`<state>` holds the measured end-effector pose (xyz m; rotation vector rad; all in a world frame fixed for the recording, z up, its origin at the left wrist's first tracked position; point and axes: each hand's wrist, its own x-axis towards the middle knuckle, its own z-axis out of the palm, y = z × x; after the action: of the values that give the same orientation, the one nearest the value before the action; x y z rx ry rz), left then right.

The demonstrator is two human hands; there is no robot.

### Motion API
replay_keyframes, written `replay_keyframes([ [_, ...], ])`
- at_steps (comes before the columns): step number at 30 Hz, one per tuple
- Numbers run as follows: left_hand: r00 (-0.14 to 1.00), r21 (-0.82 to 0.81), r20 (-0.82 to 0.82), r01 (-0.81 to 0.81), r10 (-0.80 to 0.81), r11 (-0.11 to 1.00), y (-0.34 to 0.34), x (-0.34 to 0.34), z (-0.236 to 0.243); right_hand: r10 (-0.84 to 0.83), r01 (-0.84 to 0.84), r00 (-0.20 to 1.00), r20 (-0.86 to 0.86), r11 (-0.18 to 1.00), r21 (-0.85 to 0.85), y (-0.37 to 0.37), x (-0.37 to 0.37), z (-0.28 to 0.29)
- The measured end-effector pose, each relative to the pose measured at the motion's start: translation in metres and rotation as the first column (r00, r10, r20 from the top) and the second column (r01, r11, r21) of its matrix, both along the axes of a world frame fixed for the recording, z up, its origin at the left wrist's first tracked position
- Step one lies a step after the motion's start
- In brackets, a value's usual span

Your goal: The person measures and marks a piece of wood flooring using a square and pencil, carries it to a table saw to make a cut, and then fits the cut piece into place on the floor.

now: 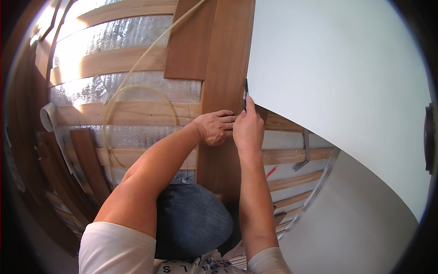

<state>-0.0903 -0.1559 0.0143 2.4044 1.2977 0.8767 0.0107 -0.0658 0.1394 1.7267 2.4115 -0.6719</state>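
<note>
A long brown wooden floorboard (226, 59) runs away from me along the edge of a large white panel (337, 68). My left hand (213, 128) rests on this board, fingers stretched toward the right and lying against the wood, holding nothing. Close beside it, my right hand (249, 130) is closed round a slim dark tool (245, 95), knife-like or pen-like; its exact kind is not clear. The tool points away from me, where the board's right edge meets the panel. A shorter brown board (188, 50) lies against the left side of the long one.
Pale wooden battens (127, 114) cross silvery foil sheeting (127, 36). A thin yellowish hose (150, 48) loops over them. Loose brown boards (89, 155) and a curled white strip (48, 116) lie left. A grey metal square (305, 153) and red pencil (272, 171) lie right, beside a grey wall (346, 214).
</note>
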Motion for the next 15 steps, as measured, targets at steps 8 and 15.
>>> replay_keyframes([
  [8,1.000,-0.009,0.005,0.000,0.000,1.000,0.0005,0.0019,-0.0038,0.008,-0.008,1.000,0.003,1.000,-0.006,-0.0004,-0.0003,0.0015],
  [15,1.000,-0.039,-0.002,-0.006,0.006,0.999,-0.0010,0.0010,-0.0022,-0.028,0.028,1.000,0.002,0.999,-0.033,-0.0013,-0.0013,0.0052],
])
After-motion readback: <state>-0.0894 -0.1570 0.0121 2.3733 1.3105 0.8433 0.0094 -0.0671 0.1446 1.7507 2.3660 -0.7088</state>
